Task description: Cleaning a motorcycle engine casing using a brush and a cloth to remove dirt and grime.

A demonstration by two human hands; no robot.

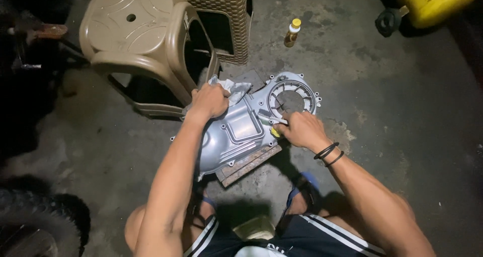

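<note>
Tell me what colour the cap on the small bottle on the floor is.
Yellow. The small bottle has amber contents, seen clearly in the head view.

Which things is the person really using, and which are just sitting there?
In use: metal cover, rag under left hand, small yellow thing by right hand, board underneath.
Lying about: stool, bottle, yellow can, tyre.
</note>
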